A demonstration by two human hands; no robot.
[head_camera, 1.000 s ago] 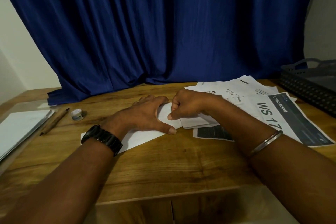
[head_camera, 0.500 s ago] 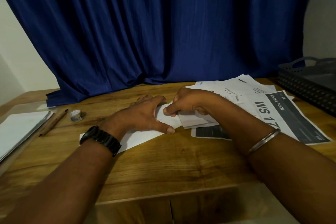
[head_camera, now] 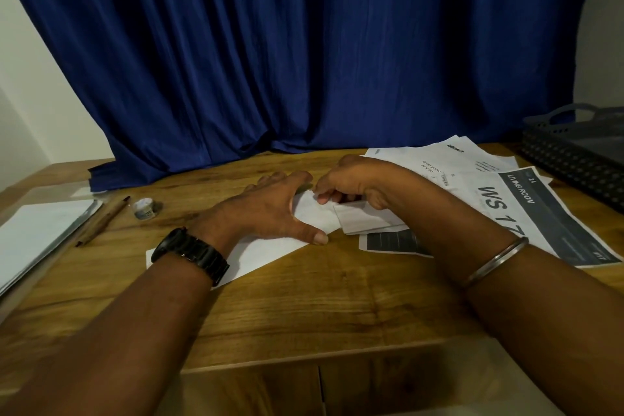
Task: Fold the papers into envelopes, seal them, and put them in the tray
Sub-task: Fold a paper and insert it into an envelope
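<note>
Wooden tabletop (head_camera: 337, 297), blue curtain (head_camera: 304, 61) behind. Pinned white paper (head_camera: 314, 218) flat at centre with left hand (head_camera: 266, 213), fingers (head_camera: 287, 179) spread; pinched its flap with right hand (head_camera: 351, 184), fingers curled. Looked mid-fold, unsealed. Next probably needed: crease pressed, edges aligned. Tray (head_camera: 574, 162) far right.

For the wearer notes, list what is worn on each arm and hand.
The left hand is bare, with a black watch on a chunky black link band at its wrist. The right hand is bare too; a thin, plain silver-coloured metal bangle circles that forearm. No sleeves, gloves or rings show, and both forearms are uncovered as far as the view reaches.
</note>
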